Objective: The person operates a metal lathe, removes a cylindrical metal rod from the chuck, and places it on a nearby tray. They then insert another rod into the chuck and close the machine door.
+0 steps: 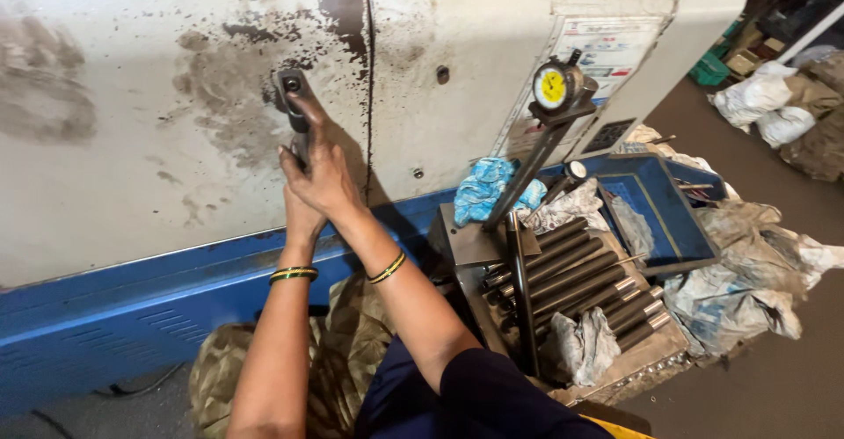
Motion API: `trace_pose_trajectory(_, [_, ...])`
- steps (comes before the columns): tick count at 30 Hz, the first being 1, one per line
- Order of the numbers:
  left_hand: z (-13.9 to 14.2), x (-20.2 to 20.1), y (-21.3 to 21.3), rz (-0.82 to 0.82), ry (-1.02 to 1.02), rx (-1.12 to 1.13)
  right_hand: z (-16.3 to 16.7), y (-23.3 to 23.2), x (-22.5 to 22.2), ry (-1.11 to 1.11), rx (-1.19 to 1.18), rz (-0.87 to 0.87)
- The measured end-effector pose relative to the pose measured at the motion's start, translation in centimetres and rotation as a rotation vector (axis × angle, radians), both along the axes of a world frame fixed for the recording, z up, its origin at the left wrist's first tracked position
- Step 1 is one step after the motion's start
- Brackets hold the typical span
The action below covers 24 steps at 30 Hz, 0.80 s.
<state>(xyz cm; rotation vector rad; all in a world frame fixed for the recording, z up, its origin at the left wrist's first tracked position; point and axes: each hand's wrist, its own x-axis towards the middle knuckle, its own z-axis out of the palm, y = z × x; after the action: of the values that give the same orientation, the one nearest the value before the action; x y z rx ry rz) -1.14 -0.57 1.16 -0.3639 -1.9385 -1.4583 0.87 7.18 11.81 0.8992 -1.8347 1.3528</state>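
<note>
your left hand (301, 215) sits just below and behind the right hand (322, 175), and both are closed around the dark door handle (293, 96), which stands upright on the stained white machine panel (132, 96) above the blue base strip (105, 316). to your right, a rack of dark steel rods (571, 281) lies beside white rags (585, 342) and a blue tray (655, 206). further back, a yellow-faced dial gauge (552, 87) stands on its arm, blue cloth (492, 188) at its foot.
</note>
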Motion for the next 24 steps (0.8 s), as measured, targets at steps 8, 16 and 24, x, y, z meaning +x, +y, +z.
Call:
trace_pose_trajectory(8, [-0.1,0.0,-0.1,0.028,-0.083,0.028,-0.6,-0.2,-0.5,-0.011,0.003,-0.003])
trace_pose_trajectory(16, [0.0,0.0,-0.1,-0.004,-0.012,0.022,-1.0,-0.5,-0.6,-0.13,0.013,0.013])
trace_pose_trajectory(24, [-0.7,-0.4,-0.3,-0.004,-0.034,0.033,-1.5,-0.9,-0.9,-0.05,0.016,-0.012])
